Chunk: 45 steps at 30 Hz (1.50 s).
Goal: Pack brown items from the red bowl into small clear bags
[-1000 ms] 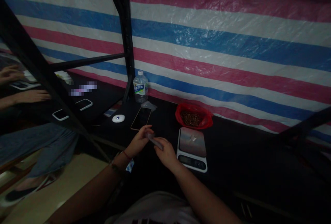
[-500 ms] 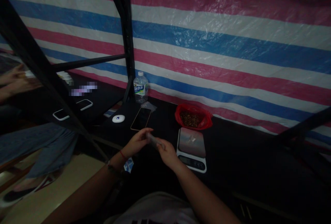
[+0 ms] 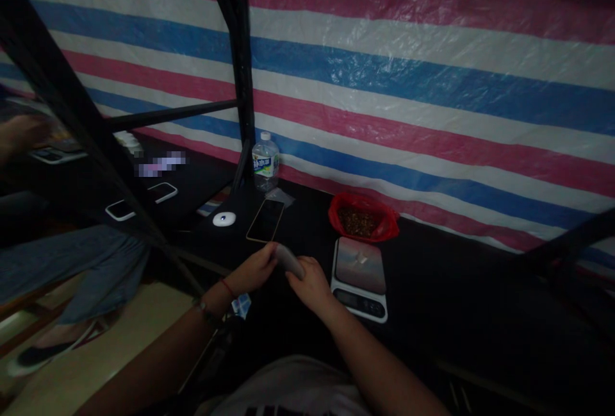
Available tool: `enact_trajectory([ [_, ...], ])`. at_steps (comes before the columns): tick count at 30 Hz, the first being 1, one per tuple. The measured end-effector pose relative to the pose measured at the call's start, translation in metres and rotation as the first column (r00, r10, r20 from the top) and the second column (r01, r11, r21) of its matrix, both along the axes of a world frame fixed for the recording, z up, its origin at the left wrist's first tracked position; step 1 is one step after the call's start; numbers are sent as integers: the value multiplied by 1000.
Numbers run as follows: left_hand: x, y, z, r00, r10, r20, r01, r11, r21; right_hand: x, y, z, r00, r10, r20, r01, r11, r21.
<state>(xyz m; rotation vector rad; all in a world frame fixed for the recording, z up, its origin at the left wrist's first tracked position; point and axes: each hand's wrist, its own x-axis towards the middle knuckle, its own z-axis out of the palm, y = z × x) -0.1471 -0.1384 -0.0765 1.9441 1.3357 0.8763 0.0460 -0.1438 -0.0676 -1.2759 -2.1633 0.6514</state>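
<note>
Between my two hands, above the front of the black table, is a pale greyish strip (image 3: pixel 289 260) that looks like a small plastic bag. My left hand (image 3: pixel 260 265) pinches its left end with fingers closed. The other end sits in my right hand (image 3: pixel 312 282), thumb along its edge. Just right of my right hand lies a white kitchen scale (image 3: pixel 359 275) with a shiny plate and a small pale glint or scrap on it. Behind the scale, a red plastic bag (image 3: pixel 394 220) lies opened wide, holding small brown bits (image 3: pixel 358 220).
Beyond my left hand are a phone (image 3: pixel 266 220), a clear plastic bag (image 3: pixel 281 197), a white oval device (image 3: pixel 224 218) and a bottle (image 3: pixel 265 163). A black metal frame (image 3: pixel 244 70) and striped sheet (image 3: pixel 408 95) border the table. At left, a co-worker's hand (image 3: pixel 24 134) shows.
My left fingers have closed more over the strip's end, and the strip now looks bowed and broader. The co-worker's hand at left has shifted, uncovering a scale there. The view has moved slightly.
</note>
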Motion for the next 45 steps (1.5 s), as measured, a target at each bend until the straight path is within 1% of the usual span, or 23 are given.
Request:
enact_trajectory([
  [2, -1, 1, -2, 1000, -20, 0, 20, 1000, -17, 0, 1, -3, 1000, 19, 11, -19, 1000, 10],
  [4, -2, 2, -2, 999, -21, 29, 22, 999, -42, 1, 3, -3, 998, 56, -15, -56, 998, -2],
  [6, -3, 2, -1, 994, -8, 112, 15, 998, -64, 3, 3, -1, 995, 77, -70, -80, 996, -48],
  [7, -2, 1, 1, 983, -6, 181, 20, 997, -80, 4, 3, 1, 992, 68, -103, -76, 994, -78],
  [10, 2, -2, 11, 905, 11, 425, 63, 985, -158, 8, 2, 10, 979, -29, -200, -8, 983, -181],
  [11, 4, -2, 15, 876, 31, 481, 68, 980, -187, 9, 2, 13, 970, -75, -230, 24, 975, -220],
  [13, 9, -3, 24, 848, 83, 523, 46, 972, -229, 12, 0, 19, 950, -141, -279, 56, 956, -289],
  [16, 15, -2, 37, 869, 114, 482, 2, 972, -234, 20, 0, 25, 930, -179, -319, 63, 937, -343],
  [18, 17, 0, 44, 895, 107, 432, -16, 978, -209, 30, 0, 32, 924, -166, -345, 40, 937, -346],
  [21, 22, -2, 51, 947, 66, 315, -16, 987, -161, 50, 1, 48, 900, -43, -435, -85, 959, -272],
  [23, 29, -6, 56, 981, -11, 194, 36, 991, -130, 64, 0, 62, 898, 52, -436, -167, 959, -230],
  [24, 34, -9, 59, 990, -62, 129, 78, 990, -118, 70, -1, 69, 919, 89, -385, -185, 958, -221],
  [26, 46, -15, 65, 986, -168, 12, 168, 981, -93, 79, -5, 81, 968, 149, -200, -187, 965, -186],
  [27, 52, -18, 69, 977, -213, -33, 210, 974, -81, 83, -7, 85, 980, 170, -98, -184, 970, -156],
  [28, 58, -20, 72, 965, -252, -67, 247, 966, -71, 85, -10, 88, 983, 183, -12, -183, 975, -123],
  [30, 70, -23, 77, 947, -302, -106, 298, 953, -53, 90, -14, 91, 974, 203, 99, -197, 978, -64],
  [32, 78, -25, 80, 935, -332, -123, 329, 943, -39, 94, -17, 93, 963, 219, 156, -218, 976, -26],
  [35, 87, -26, 81, 925, -356, -131, 357, 934, -15, 100, -21, 94, 950, 230, 210, -236, 972, 3],
  [40, 99, -28, 81, 936, -337, -99, 337, 941, -15, 106, -24, 89, 936, 256, 240, -292, 948, 125],
  [42, 102, -29, 83, 940, -336, -63, 333, 941, -56, 110, -24, 84, 940, 268, 213, -304, 939, 161],
  [45, 105, -30, 85, 941, -336, 37, 337, 923, -188, 116, -25, 79, 953, 271, 138, -293, 940, 175],
])
